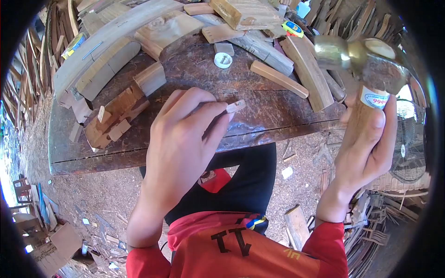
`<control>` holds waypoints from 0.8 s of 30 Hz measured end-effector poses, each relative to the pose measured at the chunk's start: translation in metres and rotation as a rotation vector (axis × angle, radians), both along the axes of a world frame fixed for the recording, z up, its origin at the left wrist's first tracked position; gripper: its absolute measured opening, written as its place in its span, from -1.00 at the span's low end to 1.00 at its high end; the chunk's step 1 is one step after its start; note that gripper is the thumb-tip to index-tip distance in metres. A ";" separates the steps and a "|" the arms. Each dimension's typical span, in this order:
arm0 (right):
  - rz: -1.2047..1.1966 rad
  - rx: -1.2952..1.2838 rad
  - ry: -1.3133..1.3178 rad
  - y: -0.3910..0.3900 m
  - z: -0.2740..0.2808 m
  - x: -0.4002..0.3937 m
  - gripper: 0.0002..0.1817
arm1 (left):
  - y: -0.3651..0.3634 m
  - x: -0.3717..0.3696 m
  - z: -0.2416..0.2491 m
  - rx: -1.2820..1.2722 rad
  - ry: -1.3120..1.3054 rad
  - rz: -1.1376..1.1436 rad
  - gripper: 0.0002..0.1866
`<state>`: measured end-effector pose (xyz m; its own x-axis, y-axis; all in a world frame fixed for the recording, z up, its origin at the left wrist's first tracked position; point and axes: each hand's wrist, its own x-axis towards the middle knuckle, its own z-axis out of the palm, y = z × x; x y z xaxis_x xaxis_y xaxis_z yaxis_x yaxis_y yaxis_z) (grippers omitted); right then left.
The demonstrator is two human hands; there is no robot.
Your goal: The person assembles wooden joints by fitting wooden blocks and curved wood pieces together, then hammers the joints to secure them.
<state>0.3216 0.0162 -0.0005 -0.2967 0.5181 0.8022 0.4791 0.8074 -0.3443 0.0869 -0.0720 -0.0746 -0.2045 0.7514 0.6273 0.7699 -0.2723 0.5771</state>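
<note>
Between the thumb and fingertips of my left hand (181, 125) is a small pale wood piece (236, 106), held just over the worn brown workbench (194, 76). My right hand (371, 143) is wrapped round the handle of a hammer (375, 62), raised at the right with its metal head up. A round sticker marked 999 sits on the handle below the head. Left of my left hand lies a notched brown wood block (116, 113) with small pieces standing out of it.
Curved boards (106, 39) and wood blocks crowd the back of the bench. A small white round dish (223, 60), a wooden strip (279, 79) and a yellow tape measure (293, 28) lie nearer the right. A fan (408, 148) stands at far right; scraps litter the floor.
</note>
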 end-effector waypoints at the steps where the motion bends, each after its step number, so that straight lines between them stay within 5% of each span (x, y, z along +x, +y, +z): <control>1: 0.016 -0.001 -0.048 0.000 -0.001 0.000 -0.59 | 0.000 0.000 0.000 -0.001 0.002 -0.001 -0.88; 6: 0.015 0.129 -0.688 -0.002 -0.005 0.000 -0.62 | -0.001 0.002 0.003 -0.008 0.010 0.024 -0.83; 8: -0.025 0.121 -0.608 -0.003 -0.001 -0.001 -0.64 | -0.001 0.002 0.002 -0.007 0.007 0.034 -0.81; 12: -0.001 0.031 0.031 -0.004 -0.001 0.002 -0.63 | 0.000 0.002 0.002 -0.007 0.009 0.035 -0.80; 14: -0.017 0.044 0.033 -0.004 -0.005 0.007 -0.63 | 0.001 0.002 0.003 -0.007 0.013 0.037 -0.81; 18: 0.096 0.066 -0.624 -0.003 -0.019 -0.003 -0.50 | 0.000 0.003 0.002 -0.008 0.007 0.038 -0.81; 24: 0.012 -0.010 -0.233 0.000 -0.006 0.001 -0.59 | 0.000 0.004 0.003 -0.016 0.003 0.044 -0.81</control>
<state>0.3230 0.0164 -0.0066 -0.4796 0.5208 0.7062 0.5373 0.8106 -0.2330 0.0904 -0.0723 -0.0721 -0.2355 0.7516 0.6161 0.7824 -0.2294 0.5789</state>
